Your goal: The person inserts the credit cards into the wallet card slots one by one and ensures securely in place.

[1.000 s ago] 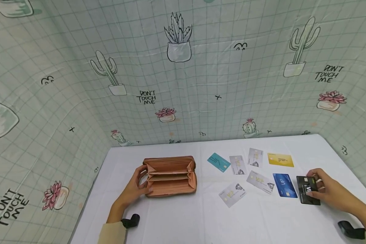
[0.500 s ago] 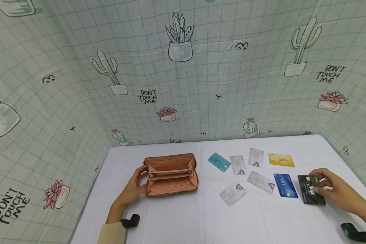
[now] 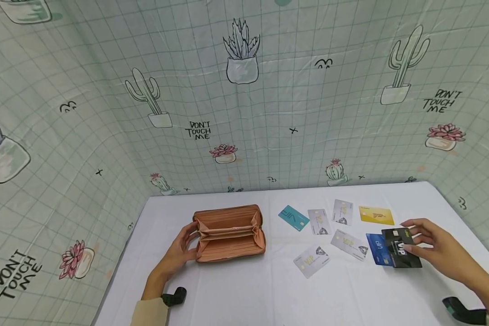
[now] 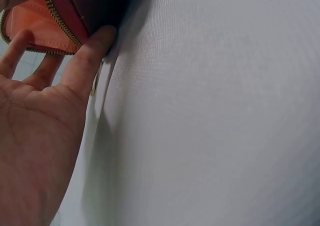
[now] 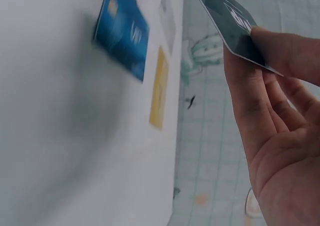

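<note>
A brown zip-around wallet (image 3: 230,259) lies spread open on the left of the table, its inner pockets showing. At its left end, my left hand (image 3: 179,251) holds the edge between thumb and fingers; the wallet's brass zip (image 4: 62,23) shows in the left wrist view. My right hand (image 3: 440,246) pinches a black VIP card (image 3: 403,253) between thumb and fingers. In the right wrist view this black card (image 5: 227,23) is raised off the table. From the head view it overlaps part of a blue card (image 3: 376,249), which lies on the table.
Several silver cards, one of them a nearer silver card (image 3: 311,261), lie mid-table. A teal card (image 3: 294,218) and a yellow card (image 3: 376,215) lie farther back. Behind the white table (image 3: 269,299) hangs a cloth (image 3: 269,104) printed with a grid and cacti.
My right hand has lifted the black card off the table and carried it left, over the blue card's edge. The left hand stays at the wallet, whose far side has risen slightly.
</note>
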A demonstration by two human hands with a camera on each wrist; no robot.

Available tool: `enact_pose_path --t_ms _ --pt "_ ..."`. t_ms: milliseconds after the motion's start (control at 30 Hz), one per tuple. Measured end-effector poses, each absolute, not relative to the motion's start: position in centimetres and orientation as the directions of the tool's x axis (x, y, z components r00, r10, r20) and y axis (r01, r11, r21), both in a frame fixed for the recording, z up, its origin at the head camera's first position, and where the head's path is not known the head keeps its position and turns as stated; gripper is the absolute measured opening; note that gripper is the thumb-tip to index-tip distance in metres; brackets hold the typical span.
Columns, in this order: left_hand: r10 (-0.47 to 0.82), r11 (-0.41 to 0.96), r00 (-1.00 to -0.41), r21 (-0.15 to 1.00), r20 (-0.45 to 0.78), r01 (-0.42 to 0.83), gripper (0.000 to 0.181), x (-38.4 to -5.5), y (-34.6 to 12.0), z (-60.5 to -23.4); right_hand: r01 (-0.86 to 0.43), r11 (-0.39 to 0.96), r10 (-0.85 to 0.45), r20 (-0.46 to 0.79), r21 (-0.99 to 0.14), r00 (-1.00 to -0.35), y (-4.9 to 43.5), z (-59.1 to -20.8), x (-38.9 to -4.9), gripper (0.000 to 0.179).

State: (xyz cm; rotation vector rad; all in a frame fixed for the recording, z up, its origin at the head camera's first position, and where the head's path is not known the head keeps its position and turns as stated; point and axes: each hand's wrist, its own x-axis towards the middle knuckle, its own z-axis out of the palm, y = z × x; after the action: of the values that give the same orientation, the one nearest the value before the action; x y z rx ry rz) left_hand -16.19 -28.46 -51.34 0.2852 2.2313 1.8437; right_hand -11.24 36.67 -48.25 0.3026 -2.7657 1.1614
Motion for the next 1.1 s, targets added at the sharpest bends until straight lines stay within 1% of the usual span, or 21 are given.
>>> enact_pose_path --t_ms 167,267,433,733,967,1100 --pt "0.3 0.177 -0.953 0.984 -0.045 0.009 0.097 -16.1 -28.6 -51.5 -0.244 0.649 -0.144 0.199 -0.72 -0.969 34.5 -47.7 -11.5 0.049" --pt "0.307 0.175 -0.951 0.984 -0.041 0.014 0.098 -16.1 -28.6 -51.6 -0.24 0.652 -0.143 0.194 -0.719 -0.97 32.8 -47.4 -11.7 0.048" --pt "0.321 0.168 -0.946 0.986 -0.045 0.01 0.099 -16.1 -28.6 -51.6 -0.204 0.624 -0.157 0.135 -0.755 -0.978 30.2 -47.3 -12.2 0.047" --pt "0.326 0.198 -0.944 0.98 -0.046 0.02 0.096 -16.3 -28.6 -51.6 -0.148 0.509 -0.205 0.048 -0.848 -0.978 26.1 -47.2 -13.0 0.046" --pt "0.338 0.198 -0.941 0.979 -0.026 0.044 0.096 -16.4 -28.8 -51.9 -0.152 0.439 -0.267 0.033 -0.886 -0.963 23.1 -46.6 -13.8 0.041" --pt "0.339 0.197 -0.94 0.979 -0.025 0.045 0.096 -16.5 -28.9 -52.0 -0.153 0.402 -0.299 0.028 -0.903 -0.954 21.8 -46.5 -14.2 0.042"
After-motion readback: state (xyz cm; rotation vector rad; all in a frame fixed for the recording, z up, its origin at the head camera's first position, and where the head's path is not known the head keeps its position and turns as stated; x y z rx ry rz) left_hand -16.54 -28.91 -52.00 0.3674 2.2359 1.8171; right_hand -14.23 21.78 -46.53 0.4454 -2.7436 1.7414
